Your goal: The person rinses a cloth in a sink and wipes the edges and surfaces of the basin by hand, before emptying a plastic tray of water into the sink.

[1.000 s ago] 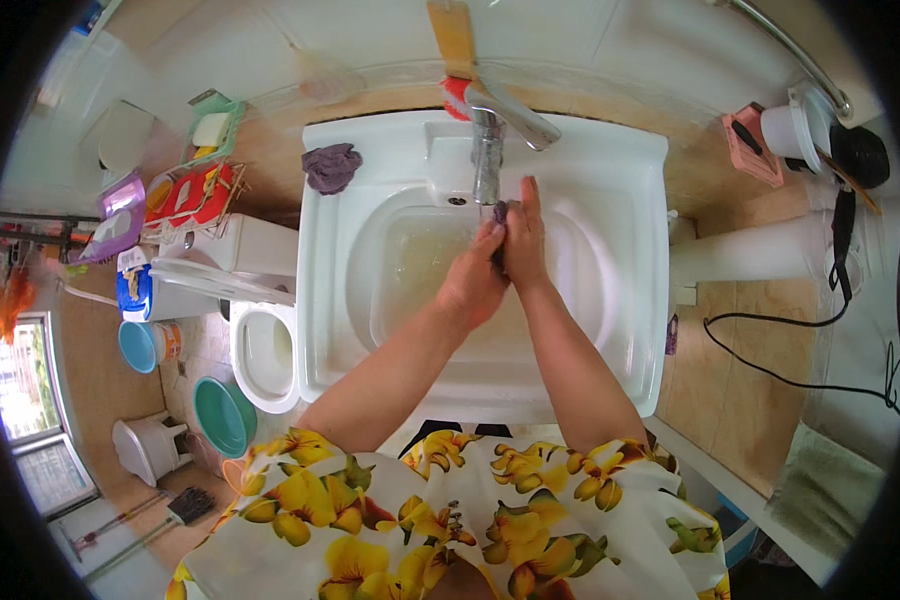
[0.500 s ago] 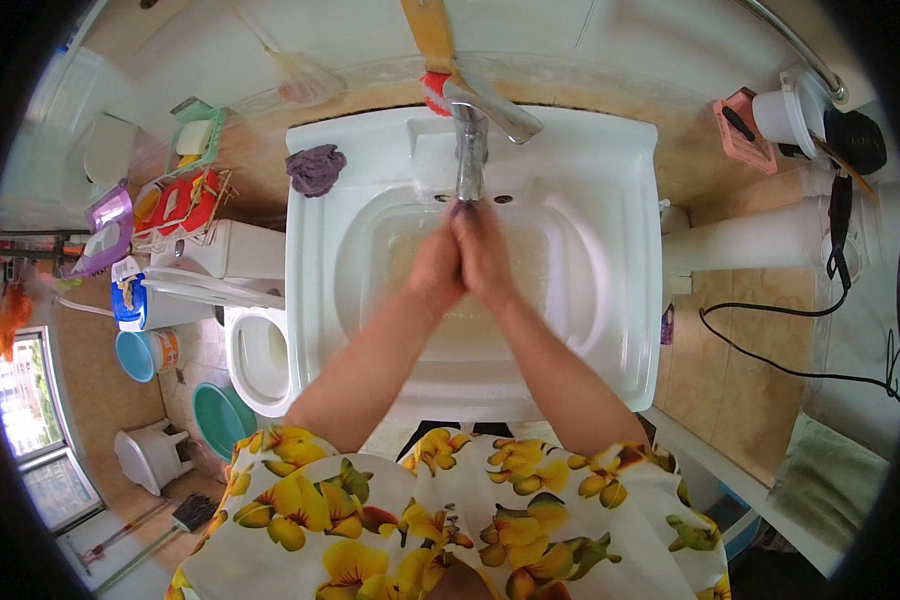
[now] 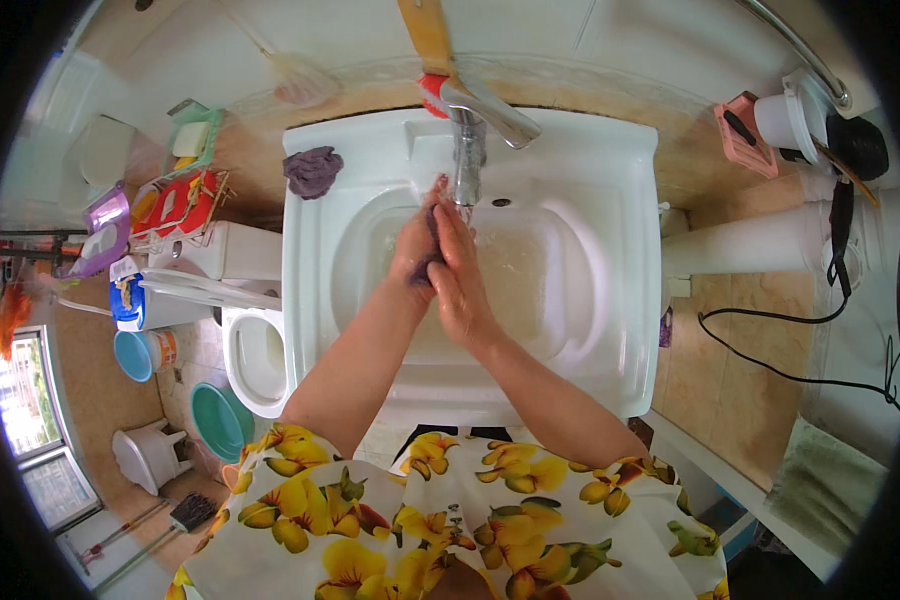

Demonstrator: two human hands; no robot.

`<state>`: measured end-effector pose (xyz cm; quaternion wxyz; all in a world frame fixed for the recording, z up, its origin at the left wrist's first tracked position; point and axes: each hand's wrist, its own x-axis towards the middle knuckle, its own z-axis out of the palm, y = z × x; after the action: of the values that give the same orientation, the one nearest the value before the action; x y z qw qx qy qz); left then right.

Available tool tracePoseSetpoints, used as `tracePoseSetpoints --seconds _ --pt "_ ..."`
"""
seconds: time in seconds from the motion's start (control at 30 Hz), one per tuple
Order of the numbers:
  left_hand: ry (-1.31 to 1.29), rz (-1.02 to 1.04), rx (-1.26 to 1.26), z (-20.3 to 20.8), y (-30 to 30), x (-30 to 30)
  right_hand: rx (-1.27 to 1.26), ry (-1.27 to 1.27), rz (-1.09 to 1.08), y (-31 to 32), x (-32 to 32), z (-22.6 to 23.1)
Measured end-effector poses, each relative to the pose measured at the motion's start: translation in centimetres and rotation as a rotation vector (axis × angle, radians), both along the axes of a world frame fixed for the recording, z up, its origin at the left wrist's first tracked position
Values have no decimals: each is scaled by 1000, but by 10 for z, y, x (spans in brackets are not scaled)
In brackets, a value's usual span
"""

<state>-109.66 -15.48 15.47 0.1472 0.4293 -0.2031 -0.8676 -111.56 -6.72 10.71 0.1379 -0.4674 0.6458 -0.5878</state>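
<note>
Over the white washbasin [image 3: 625,250], my two hands are pressed together just under the chrome tap [image 3: 468,165]. My left hand [image 3: 415,240] is stretched out, its fingertips reaching up beside the spout. A wet, dark purple cloth [image 3: 427,262] is squeezed between the hands, showing along the left palm and wrist. My right hand [image 3: 458,280] lies over this cloth and presses it against the left hand; its fingers are partly hidden. Cloudy water [image 3: 515,270] stands in the bowl. Another crumpled purple cloth [image 3: 313,172] rests on the basin's back left corner.
A red-and-yellow brush [image 3: 432,90] stands behind the tap. At left are a toilet [image 3: 260,358], a green basin [image 3: 222,420] and a blue bucket [image 3: 138,355]. On the right hang a pink holder [image 3: 745,135] and a black cord [image 3: 760,310].
Both hands have drawn slightly toward me and left from under the spout. My right hand has slid down along the left, and the cloth between them now shows.
</note>
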Motion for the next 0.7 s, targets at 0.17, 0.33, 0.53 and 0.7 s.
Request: tracePoseSetpoints --seconds 0.17,0.33,0.53,0.7 --pt "274 7 -17 -28 34 2 29 -590 -18 -14 -31 -12" --pt "58 70 -30 -32 13 6 43 -332 63 -17 -28 -9" --pt "209 -14 -1 -30 -5 14 -99 -73 27 -8 -4 -2" --pt "262 6 8 -37 35 3 91 -609 -190 -21 -55 2"
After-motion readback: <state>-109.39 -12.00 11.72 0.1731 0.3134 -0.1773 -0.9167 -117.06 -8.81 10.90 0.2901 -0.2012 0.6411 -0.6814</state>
